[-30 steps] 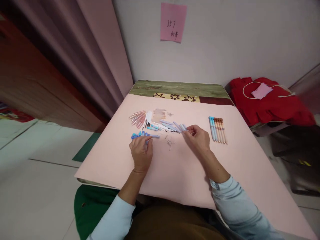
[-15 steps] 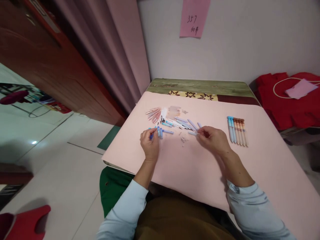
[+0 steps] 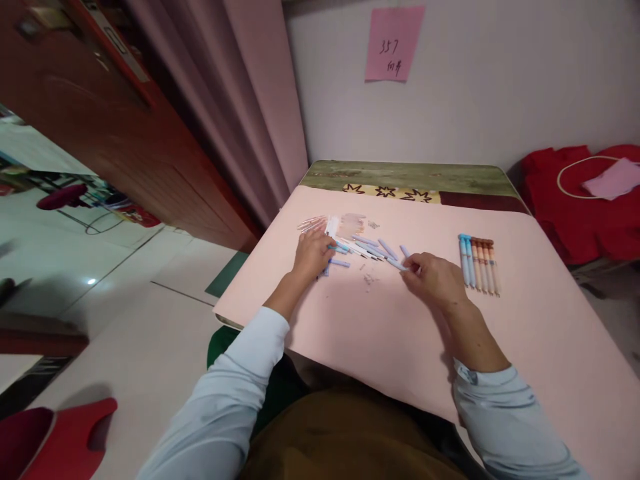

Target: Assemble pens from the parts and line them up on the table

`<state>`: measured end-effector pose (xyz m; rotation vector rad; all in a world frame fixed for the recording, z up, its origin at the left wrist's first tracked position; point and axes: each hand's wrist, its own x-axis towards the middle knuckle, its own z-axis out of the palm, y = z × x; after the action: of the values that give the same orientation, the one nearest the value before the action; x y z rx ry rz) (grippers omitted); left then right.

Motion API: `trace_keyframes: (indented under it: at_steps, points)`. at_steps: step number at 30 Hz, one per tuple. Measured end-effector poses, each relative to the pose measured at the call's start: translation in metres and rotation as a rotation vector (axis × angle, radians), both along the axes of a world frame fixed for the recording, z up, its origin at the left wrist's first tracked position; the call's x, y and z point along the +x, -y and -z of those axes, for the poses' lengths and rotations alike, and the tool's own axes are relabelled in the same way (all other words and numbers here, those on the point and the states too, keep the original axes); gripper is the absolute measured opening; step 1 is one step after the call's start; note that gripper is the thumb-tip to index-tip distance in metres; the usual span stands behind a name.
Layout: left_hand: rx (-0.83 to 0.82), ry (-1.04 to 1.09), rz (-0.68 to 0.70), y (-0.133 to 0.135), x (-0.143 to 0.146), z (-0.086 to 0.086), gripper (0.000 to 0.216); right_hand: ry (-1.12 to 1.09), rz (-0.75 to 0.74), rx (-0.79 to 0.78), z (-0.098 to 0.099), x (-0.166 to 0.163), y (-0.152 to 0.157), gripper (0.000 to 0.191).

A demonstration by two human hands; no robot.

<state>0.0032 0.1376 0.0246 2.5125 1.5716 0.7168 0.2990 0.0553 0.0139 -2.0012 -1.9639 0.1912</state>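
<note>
- Two hands over the pink mat (image 3: 500, 347).
- My left hand (image 3: 313, 253) covers the pen parts (image 3: 367, 245); its grip I cannot tell.
- My right hand (image 3: 436, 280) pinches a pale blue barrel (image 3: 397, 264).

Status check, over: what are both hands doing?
Left hand on the pile of pen parts, grip unclear. Right hand pinching a pale blue barrel. Row of pens lies apart, to the right.

Head camera (single view) looks forward-down over the table (image 3: 500, 320).
</note>
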Motion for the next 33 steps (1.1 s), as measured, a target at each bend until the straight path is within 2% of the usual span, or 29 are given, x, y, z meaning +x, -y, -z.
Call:
trace_keyframes:
  at_steps: [3,7,12,17,22,25,28,30,33]
  points:
    - [-0.03,-0.174,0.081,-0.007,0.01,0.003,0.018,-0.014,0.014,0.007,0.001,-0.001,-0.001,0.02]
    - [-0.005,-0.271,0.126,-0.015,0.015,0.006,0.015,-0.057,0.043,0.044,-0.002,-0.007,-0.003,0.022]
    - [0.027,-0.291,0.2,-0.016,0.013,0.004,0.015,-0.087,0.046,0.088,-0.007,-0.013,-0.002,0.023]
    - [0.075,-0.232,0.198,-0.007,0.01,-0.002,0.017,-0.116,0.072,0.131,-0.008,-0.015,0.001,0.024]
    - [0.019,-0.245,0.275,-0.004,0.011,-0.003,0.019,-0.157,0.11,0.134,-0.008,-0.015,0.001,0.024]
    - [-0.003,-0.25,0.285,-0.008,0.012,-0.002,0.022,-0.149,0.231,0.093,-0.011,-0.008,-0.001,0.025]
    - [-0.044,-0.291,0.314,-0.014,0.015,-0.004,0.03,-0.155,0.373,-0.018,-0.015,0.001,-0.002,0.028]
    - [-0.075,-0.327,0.336,-0.018,0.017,-0.006,0.029,-0.17,0.392,-0.096,-0.017,0.004,-0.002,0.032]
    - [-0.094,-0.352,0.346,-0.02,0.02,-0.01,0.021,-0.141,0.338,-0.15,-0.017,0.004,-0.003,0.046]
